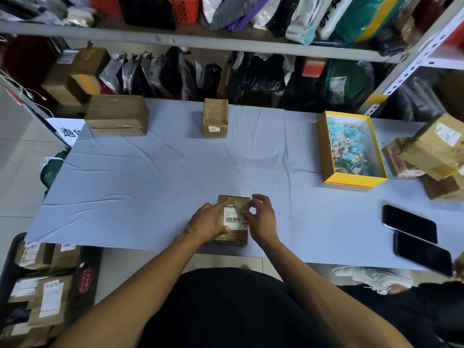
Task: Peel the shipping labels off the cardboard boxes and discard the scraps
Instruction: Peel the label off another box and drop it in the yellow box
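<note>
The right hand (261, 218) pinches the upper right edge of the white shipping label (234, 218) between thumb and forefinger, the other fingers curled above it, so its grip is narrow and closed on the label. The left hand (209, 221) lies flat against the left side of the small cardboard box (232, 237), its thumb pressing the lower left corner of the label and its fingers wrapped over the box edge, holding the box steady. The label carries a barcode and printed text and covers most of the top face of the box, which sits at the near edge of the counter (150, 177), draped in a wrinkled pale blue cloth. Farther out, a small taped box with a tiny white sticker (215, 118) stands near the far edge, and a wider brown box (116, 115) sits at the far left corner. To the right, an open yellow-rimmed box (351, 183) holds a heap of blue and white paper scraps (347, 151). Beyond it, several cardboard parcels (437, 151) are stacked at the right edge, and two dark phones (416, 237) lie face up on the near right. More labelled boxes (47, 295) are piled on the floor at lower left.
</note>
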A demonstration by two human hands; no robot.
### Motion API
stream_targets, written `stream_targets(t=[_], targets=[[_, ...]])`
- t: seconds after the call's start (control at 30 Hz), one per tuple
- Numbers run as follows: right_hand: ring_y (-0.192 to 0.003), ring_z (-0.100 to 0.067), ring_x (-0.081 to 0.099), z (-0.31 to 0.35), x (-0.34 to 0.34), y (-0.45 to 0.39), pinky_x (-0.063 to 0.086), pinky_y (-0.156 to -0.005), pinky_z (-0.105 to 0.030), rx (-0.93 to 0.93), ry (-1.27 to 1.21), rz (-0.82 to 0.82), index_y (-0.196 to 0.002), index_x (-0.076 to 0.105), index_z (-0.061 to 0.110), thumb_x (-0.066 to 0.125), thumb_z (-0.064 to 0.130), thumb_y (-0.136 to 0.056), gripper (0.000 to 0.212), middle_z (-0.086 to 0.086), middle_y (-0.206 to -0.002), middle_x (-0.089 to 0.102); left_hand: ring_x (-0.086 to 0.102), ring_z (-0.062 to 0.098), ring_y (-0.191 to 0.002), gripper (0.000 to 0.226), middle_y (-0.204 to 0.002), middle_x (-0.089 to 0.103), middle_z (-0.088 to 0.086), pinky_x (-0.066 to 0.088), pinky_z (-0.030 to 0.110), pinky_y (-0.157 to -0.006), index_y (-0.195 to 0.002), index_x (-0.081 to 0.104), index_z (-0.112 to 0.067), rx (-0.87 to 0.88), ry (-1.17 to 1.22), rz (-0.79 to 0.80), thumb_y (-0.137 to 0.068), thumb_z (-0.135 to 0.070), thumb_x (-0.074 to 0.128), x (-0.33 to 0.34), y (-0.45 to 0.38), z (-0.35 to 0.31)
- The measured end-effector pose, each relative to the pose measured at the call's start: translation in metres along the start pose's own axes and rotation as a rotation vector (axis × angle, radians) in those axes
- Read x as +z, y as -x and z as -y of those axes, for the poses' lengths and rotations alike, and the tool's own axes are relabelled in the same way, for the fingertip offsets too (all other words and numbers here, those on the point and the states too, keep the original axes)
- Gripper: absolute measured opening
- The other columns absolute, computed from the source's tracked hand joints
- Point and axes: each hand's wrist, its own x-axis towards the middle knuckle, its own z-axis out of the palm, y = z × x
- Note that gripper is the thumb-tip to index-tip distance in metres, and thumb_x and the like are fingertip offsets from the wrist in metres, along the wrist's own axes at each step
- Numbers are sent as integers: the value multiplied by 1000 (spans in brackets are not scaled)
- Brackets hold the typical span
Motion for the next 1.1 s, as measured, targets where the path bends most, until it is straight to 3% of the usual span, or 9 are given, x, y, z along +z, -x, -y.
stream_targets(t=[0.17, 0.3, 0.43, 0.57, 0.87, 1.1], targets=[[-107, -15, 58, -5, -2, 2, 52, -88, -39, -95, 53, -3, -87, 64, 18, 65, 20, -86, 3, 7, -122, 60, 54, 23, -108, 84, -109, 48, 2, 45, 28, -88, -149, 25, -44, 3, 83, -31, -82, -35, 74, 4, 3, 5], [-92, -13, 62, 2, -5, 3, 53, -81, -36, -103, 55, 10, -98, 65, 21, 62, 17, -88, 12, 11, -102, 66, 55, 23, -110, 85, -118, 54, 5, 47, 29, -89, -149, 25, -43, 3, 118, -36, -81, -35, 75, 5, 5, 9], [-86, -13, 62, 7, -7, 0, 54, -79, -36, -64, 41, 27, -100, 67, 19, 62, 13, -87, 15, 10, -98, 67, 55, 23, -115, 94, -132, 55, 5, 50, 31, -94, -150, 22, -43, -10, 152, 29, -77, -33, 80, 0, 3, 10], [-94, -15, 62, 9, -10, -3, 52, -84, -37, -41, 59, 65, -97, 66, 15, 62, 14, -86, 11, 8, -106, 67, 52, 24, -125, 96, -145, 48, 0, 49, 35, -101, -151, 18, -44, -4, 193, 50, -78, -35, 79, 0, 8, 11], [-97, -19, 61, 11, -12, -3, 51, -84, -37, -66, 94, 100, -99, 64, 15, 63, 17, -88, 10, 5, -108, 64, 52, 23, -125, 95, -145, 49, -3, 50, 37, -97, -150, 15, -48, -15, 72, 36, -77, -45, 76, -2, 9, 12], [-117, -16, 45, 12, -17, -3, 35, -81, -27, -95, 172, 119, -86, 64, 17, 63, 19, -89, 4, 8, -111, 65, 53, 24, -126, 93, -147, 47, -3, 50, 38, -98, -148, 10, -53, -22, 100, 56, -79, -52, 72, 2, 13, 14]])
